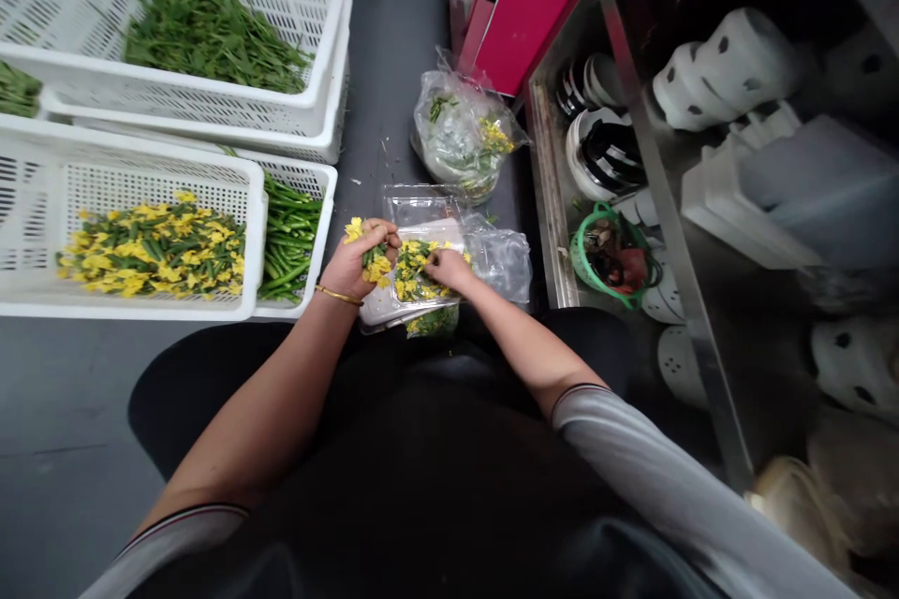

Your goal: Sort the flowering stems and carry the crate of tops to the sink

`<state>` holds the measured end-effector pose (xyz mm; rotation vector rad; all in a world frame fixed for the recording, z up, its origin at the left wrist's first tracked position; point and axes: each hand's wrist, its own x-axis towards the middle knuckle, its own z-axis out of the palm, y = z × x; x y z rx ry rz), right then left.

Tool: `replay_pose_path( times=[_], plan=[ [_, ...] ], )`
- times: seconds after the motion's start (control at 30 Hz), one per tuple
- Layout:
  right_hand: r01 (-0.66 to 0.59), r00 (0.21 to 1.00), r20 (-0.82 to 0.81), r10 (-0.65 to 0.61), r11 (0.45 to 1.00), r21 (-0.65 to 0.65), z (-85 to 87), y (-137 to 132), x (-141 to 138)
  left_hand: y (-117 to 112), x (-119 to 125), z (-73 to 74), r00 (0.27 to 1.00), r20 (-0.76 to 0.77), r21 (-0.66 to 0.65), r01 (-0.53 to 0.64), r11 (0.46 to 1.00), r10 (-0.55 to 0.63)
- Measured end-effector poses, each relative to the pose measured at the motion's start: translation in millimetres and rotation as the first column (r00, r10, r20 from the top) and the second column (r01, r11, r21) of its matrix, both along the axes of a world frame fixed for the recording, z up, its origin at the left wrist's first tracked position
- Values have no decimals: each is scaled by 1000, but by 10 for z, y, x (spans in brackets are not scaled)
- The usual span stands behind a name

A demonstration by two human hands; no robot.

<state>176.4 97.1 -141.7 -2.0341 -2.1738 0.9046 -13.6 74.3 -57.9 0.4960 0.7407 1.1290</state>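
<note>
My left hand [349, 264] is closed around a bunch of yellow flowers [377, 270] with green stems, held just left of a clear plastic box. More of the same yellow flowers [411, 285] fill that box, which sits in front of me on a white tray [375, 304]. Over the box's right side, my right hand [449, 270] has its fingers pinched together at the flowers. Whatever those fingertips grip is too small to make out. The box's clear lid [414, 204] stands open on the far side.
Left, white crates [257, 234] hold yellow flowers, green chillies [287, 243] and leafy greens [211, 37]. A clear bag of flowers [460, 136] lies beyond the box, near a pink cabinet [530, 5]. Right, a metal shelf [667, 168] carries a green basket [582, 248] and white containers.
</note>
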Motion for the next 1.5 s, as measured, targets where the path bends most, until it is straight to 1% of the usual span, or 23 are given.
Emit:
replay_pose_path(
  times=[0.07, 0.1, 0.17, 0.23, 0.3, 0.37, 0.4, 0.43, 0.47, 0.5, 0.6, 0.67, 0.73, 0.8, 0.87, 0.9, 0.97, 1.0, 1.07, 1.17, 1.33, 1.4, 1.5],
  plan=[
    [118, 979, -156, -129, 990, -78, 47, 40, 211, 17, 47, -59, 999, -43, -21, 2, 1000, -2],
    [179, 949, -235, -209, 973, -143, 86, 49, 299, 22, 75, -91, 997, -79, -40, 2, 999, -5],
    [264, 850, -382, -364, 920, -289, 184, 40, 405, 16, 141, -156, 985, -169, -91, 13, 996, -28],
    [298, 721, -505, -474, 871, -391, 288, -8, 414, -17, 213, -216, 963, -255, -142, 51, 988, -87],
    [302, 598, -616, -513, 856, -419, 378, -85, 356, -70, 285, -263, 941, -308, -184, 88, 979, -143],
    [309, 503, -707, -497, 868, -390, 441, -180, 268, -127, 348, -291, 937, -307, -219, 103, 970, -168],
    [307, 475, -741, -475, 878, -366, 460, -230, 222, -152, 374, -297, 944, -285, -230, 103, 968, -168],
    [302, 468, -762, -448, 891, -338, 472, -280, 176, -171, 396, -298, 955, -253, -232, 97, 968, -156],
    [295, 481, -771, -417, 905, -305, 477, -327, 131, -184, 413, -294, 967, -214, -228, 85, 970, -136],
    [283, 513, -771, -378, 922, -263, 479, -371, 88, -190, 425, -287, 979, -175, -219, 67, 973, -107],
    [251, 670, -710, -216, 966, -57, 494, -474, -23, -181, 433, -253, 996, -89, -183, -6, 983, -10],
    [226, 776, -622, -108, 968, 113, 537, -518, -71, -171, 422, -230, 997, -65, -170, -41, 985, 30],
    [167, 853, -522, -26, 960, 225, 616, -543, -80, -170, 406, -209, 998, -52, -151, -37, 988, 30],
    [85, 888, -458, 36, 967, 241, 717, -541, -37, -178, 389, -190, 998, -62, -134, -6, 991, -2],
    [76, 879, -475, 26, 978, 196, 815, -508, 54, -189, 376, -173, 994, -104, -127, 27, 992, -41],
    [116, 856, -516, -16, 980, 161, 857, -481, 108, -194, 372, -167, 990, -128, -128, 42, 991, -59],
    [232, 776, -616, -134, 969, 82, 918, -425, 207, -199, 368, -162, 982, -165, -134, 74, 988, -96],
    [266, 739, -650, -177, 963, 40, 936, -403, 242, -199, 367, -162, 978, -173, -143, 94, 985, -119],
    [251, 706, -679, -201, 968, -26, 951, -385, 272, -196, 366, -166, 973, -171, -159, 128, 979, -155],
    [174, 701, -687, -190, 980, -93, 935, -416, 244, -193, 358, -161, 974, -154, -150, 141, 979, -164],
    [197, 658, -713, -243, 969, -148, 893, -465, 208, -197, 341, -145, 973, -175, -112, 134, 985, -152],
    [202, 666, -707, -239, 970, -138, 879, -458, 207, -193, 339, -145, 972, -180, -103, 132, 986, -149],
    [176, 725, -669, -164, 983, -51, 834, -442, 185, -179, 349, -143, 980, -156, -102, 110, 989, -125]
  ],
)
